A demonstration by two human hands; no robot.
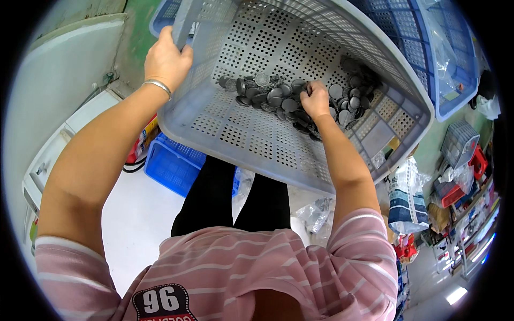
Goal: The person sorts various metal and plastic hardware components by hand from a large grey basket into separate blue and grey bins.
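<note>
The step in hand was judged to be the picking or gathering of loose grey discs (276,100) from a grey-blue perforated plastic crate (241,140). The crate stood tilted above the person's black-clad legs (206,198); its support could not be determined. The discs lay inside it in an uneven band along the lower part of the interior, heaped more thickly toward the right end. The left hand (166,63) was closed over the crate's upper-left rim, apparently steadying it. The right hand (317,100) was inside the crate, at the pile, its fingers drawn close together with a dark disc at the tips; whether that disc was firmly gripped could not be told. The next move was judged to call for a secure pinch on the disc edges, a lift clear of neighbouring pieces, and a constant left-hand hold on the rim, since a change of tilt could cause the pile to slide. A bright blue crate (167,167) stood below, to the left of the legs.
</note>
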